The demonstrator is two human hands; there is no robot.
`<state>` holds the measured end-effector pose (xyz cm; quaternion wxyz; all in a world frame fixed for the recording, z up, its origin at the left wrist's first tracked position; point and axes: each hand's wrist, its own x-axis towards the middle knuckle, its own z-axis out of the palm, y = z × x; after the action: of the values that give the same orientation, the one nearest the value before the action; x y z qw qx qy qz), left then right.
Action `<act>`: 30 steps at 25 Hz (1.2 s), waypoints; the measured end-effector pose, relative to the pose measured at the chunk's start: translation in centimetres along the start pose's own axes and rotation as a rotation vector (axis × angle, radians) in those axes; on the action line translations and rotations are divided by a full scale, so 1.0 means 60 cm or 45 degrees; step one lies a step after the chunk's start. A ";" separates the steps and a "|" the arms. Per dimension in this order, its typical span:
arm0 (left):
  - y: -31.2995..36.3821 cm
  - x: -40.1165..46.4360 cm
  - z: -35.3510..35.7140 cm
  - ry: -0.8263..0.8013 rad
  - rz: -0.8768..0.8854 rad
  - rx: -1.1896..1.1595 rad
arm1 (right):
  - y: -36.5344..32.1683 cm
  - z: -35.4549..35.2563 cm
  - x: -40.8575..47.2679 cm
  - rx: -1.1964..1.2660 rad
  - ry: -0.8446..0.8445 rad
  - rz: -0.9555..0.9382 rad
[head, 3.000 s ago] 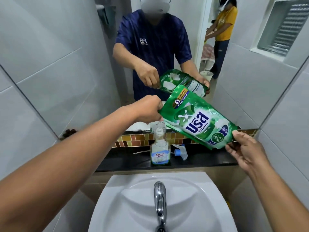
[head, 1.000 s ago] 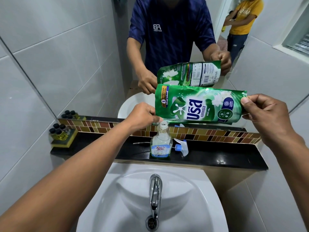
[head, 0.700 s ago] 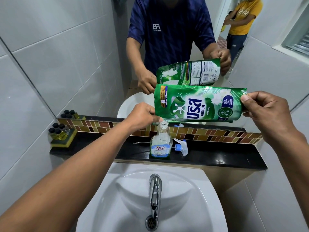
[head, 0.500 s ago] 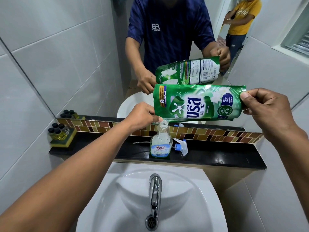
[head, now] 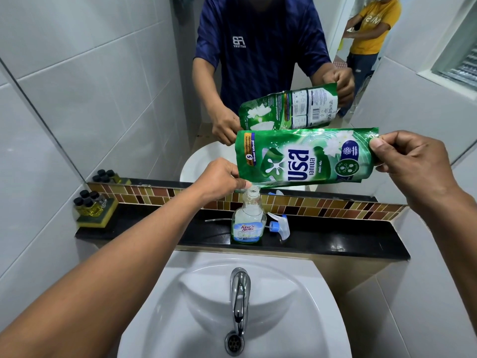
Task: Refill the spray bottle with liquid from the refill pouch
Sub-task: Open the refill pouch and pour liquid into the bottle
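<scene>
A green refill pouch (head: 304, 157) lies sideways in the air between both hands. My left hand (head: 219, 178) pinches its lower left corner right above the open neck of the clear spray bottle (head: 249, 219). My right hand (head: 410, 161) grips the pouch's far right end, held a little higher. The bottle stands upright on the black ledge (head: 335, 245), uncapped, nearly empty with a blue label. Its white and blue trigger head (head: 278, 226) with the dip tube lies on the ledge beside it. I cannot tell whether liquid is flowing.
A white basin (head: 296, 306) with a chrome tap (head: 240, 293) sits below the ledge. Small dark-capped bottles on a yellow sponge (head: 91, 209) stand at the ledge's left end. A mirror behind reflects me and another person in a yellow shirt (head: 371, 27).
The pouch has gone from slanted down to the right to lying level, then its right end has risen slightly. Its left corner has come down over the bottle's neck.
</scene>
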<state>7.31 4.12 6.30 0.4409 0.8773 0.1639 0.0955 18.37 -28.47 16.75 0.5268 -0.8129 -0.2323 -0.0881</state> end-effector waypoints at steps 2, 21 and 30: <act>0.001 0.000 0.000 -0.006 -0.011 0.006 | -0.003 -0.001 0.000 -0.002 0.003 -0.003; 0.005 0.001 0.003 0.009 -0.032 0.002 | -0.018 -0.007 0.007 -0.037 0.000 -0.034; 0.007 -0.001 0.002 0.022 -0.021 0.011 | -0.026 -0.008 0.006 -0.049 0.017 -0.022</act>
<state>7.36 3.77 6.56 0.4365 0.8769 0.1753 0.0985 18.01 -28.25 18.39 0.5117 -0.8202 -0.2341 -0.1026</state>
